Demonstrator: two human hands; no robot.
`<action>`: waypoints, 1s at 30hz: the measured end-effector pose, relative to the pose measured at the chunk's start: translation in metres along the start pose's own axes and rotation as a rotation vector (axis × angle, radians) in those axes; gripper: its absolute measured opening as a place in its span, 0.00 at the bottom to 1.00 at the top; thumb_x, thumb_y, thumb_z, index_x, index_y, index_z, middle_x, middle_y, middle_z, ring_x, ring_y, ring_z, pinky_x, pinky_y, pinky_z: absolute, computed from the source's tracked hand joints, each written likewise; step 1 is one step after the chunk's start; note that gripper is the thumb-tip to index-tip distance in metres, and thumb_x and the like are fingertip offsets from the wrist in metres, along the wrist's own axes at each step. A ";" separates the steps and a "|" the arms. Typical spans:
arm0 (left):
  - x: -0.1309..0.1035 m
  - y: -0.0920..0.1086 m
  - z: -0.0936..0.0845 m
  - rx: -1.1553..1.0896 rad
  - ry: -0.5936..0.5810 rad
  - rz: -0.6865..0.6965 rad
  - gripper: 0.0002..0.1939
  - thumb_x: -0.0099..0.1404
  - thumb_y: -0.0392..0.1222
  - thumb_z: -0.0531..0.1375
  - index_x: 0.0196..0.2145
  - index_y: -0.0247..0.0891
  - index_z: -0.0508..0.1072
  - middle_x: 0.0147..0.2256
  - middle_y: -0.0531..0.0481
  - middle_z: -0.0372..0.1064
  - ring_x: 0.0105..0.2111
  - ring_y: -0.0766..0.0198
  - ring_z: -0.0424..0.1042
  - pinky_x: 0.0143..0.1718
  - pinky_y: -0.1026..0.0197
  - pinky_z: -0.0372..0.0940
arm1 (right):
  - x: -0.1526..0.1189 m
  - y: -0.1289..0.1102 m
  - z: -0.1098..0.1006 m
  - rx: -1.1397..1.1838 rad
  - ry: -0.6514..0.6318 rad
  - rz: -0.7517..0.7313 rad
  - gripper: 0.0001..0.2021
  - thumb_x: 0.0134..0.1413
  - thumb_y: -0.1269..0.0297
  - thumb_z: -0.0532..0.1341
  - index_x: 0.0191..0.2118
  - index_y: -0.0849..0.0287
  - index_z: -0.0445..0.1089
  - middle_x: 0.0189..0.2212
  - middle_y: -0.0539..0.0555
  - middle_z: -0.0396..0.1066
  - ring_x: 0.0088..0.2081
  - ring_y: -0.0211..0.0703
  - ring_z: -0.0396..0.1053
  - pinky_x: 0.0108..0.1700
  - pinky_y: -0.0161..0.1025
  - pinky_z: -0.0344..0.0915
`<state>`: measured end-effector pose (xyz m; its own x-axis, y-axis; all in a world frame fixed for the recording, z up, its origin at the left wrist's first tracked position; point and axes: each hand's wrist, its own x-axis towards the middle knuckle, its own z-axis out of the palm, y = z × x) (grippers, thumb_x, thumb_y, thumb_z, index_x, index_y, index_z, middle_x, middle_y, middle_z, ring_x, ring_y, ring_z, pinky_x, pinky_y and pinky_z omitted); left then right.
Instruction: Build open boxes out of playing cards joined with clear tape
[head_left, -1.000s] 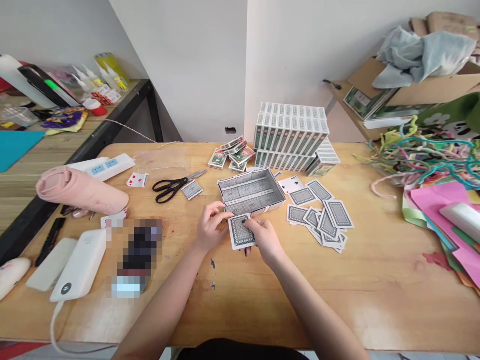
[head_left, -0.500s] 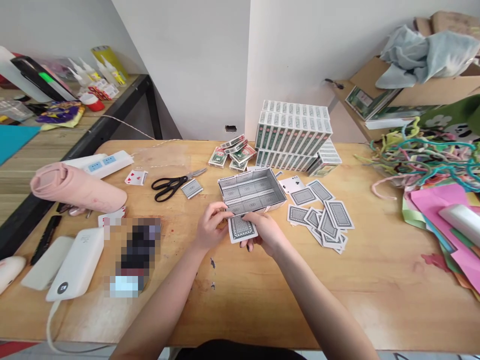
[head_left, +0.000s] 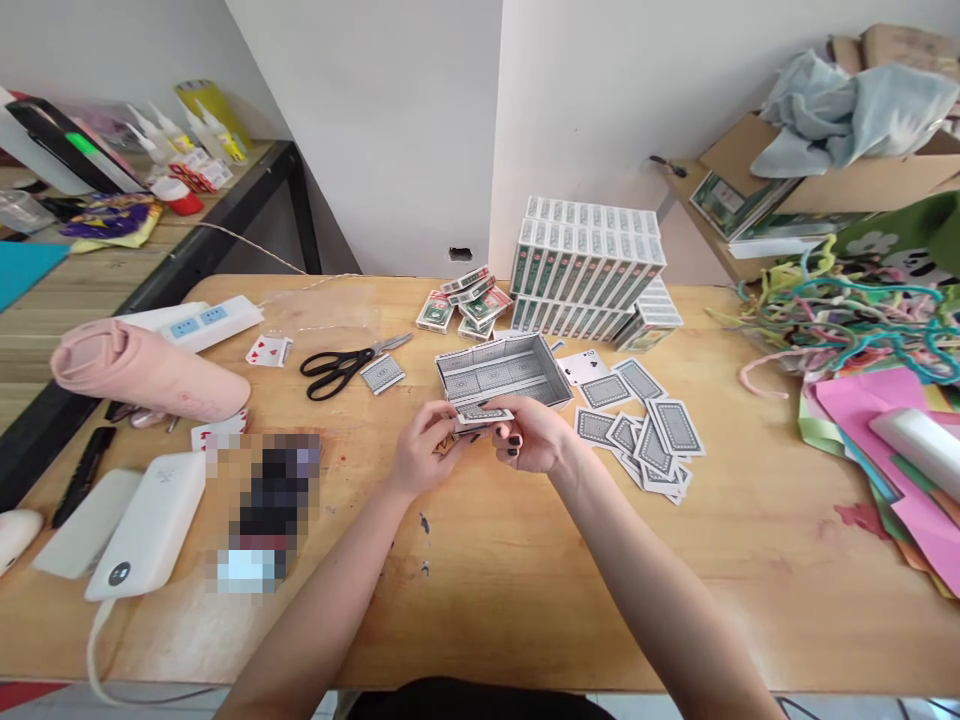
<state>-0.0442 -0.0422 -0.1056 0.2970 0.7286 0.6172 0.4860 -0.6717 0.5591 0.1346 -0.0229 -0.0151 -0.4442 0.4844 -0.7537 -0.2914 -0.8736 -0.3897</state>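
Between my two hands is a playing card (head_left: pixel 484 414), tilted so that its patterned back shows only as a thin strip. My left hand (head_left: pixel 427 447) pinches its left end, with the fingers closed. My right hand (head_left: pixel 531 433) grips the other end, thumb on top and fingers curled below. Just beyond them stands an open box made of playing cards (head_left: pixel 504 372), its inner walls showing grey card backs. To the right of the box, loose playing cards (head_left: pixel 658 448) lie in an overlapping spread, mostly face down.
Stacked card packs (head_left: pixel 589 262) stand at the back, beside a few loose packs (head_left: pixel 465 305). Black-handled scissors (head_left: pixel 337 372) and a small card piece (head_left: pixel 382 374) lie left of the box. A phone (head_left: pixel 266 510), power bank (head_left: pixel 150 525) and pink roll (head_left: pixel 150 370) occupy the left.
The card in my hands has tipped from facing up to nearly edge-on. My right hand has turned, showing more of its fingers, and both hands have risen slightly in view.
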 end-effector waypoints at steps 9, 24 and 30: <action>0.001 0.001 -0.001 -0.023 -0.016 -0.008 0.07 0.59 0.36 0.62 0.38 0.38 0.73 0.39 0.47 0.65 0.30 0.69 0.68 0.29 0.65 0.68 | -0.006 -0.001 -0.003 0.000 0.006 0.054 0.17 0.56 0.70 0.50 0.17 0.61 0.59 0.05 0.44 0.55 0.08 0.27 0.45 0.12 0.24 0.45; 0.002 0.001 -0.001 -0.020 -0.020 0.013 0.09 0.58 0.35 0.63 0.38 0.37 0.72 0.39 0.47 0.64 0.33 0.67 0.68 0.30 0.66 0.67 | -0.014 0.002 -0.018 0.169 -0.154 0.120 0.21 0.60 0.69 0.46 0.15 0.59 0.54 0.05 0.43 0.50 0.08 0.26 0.41 0.11 0.24 0.42; 0.002 0.002 -0.001 -0.023 -0.020 -0.004 0.07 0.59 0.36 0.63 0.37 0.38 0.72 0.38 0.48 0.64 0.29 0.70 0.66 0.26 0.67 0.65 | -0.012 0.004 -0.017 0.165 -0.169 0.160 0.22 0.61 0.69 0.44 0.14 0.59 0.52 0.04 0.43 0.48 0.07 0.27 0.42 0.10 0.25 0.42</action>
<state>-0.0436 -0.0422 -0.1022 0.3113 0.7336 0.6041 0.4681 -0.6716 0.5743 0.1538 -0.0329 -0.0165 -0.6270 0.3536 -0.6941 -0.3339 -0.9270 -0.1705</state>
